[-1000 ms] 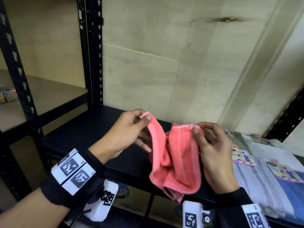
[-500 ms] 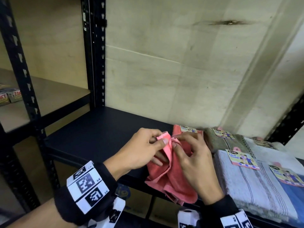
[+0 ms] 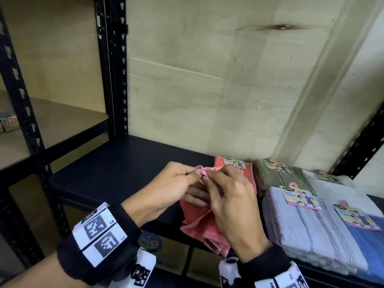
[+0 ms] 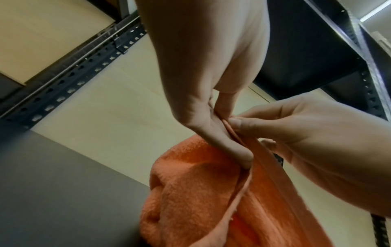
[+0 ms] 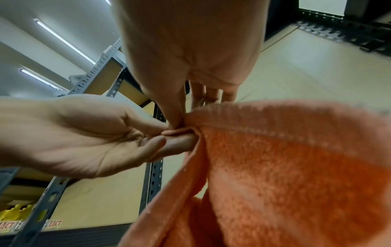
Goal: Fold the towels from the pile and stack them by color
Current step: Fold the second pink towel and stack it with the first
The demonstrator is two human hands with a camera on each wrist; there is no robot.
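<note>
Above the front edge of a black shelf (image 3: 108, 163), a left hand (image 3: 166, 190) and right hand (image 3: 232, 202) meet fingertip to fingertip, each pinching the coral towel (image 3: 199, 227) by its hem; it hangs below them, beside folded towels (image 3: 307, 231) stacked toward the shelf's right end.

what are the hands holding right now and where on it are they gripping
Both the left hand and right hand pinch one pink towel at its top hem, fingers meeting there; the rest hangs below.
</note>
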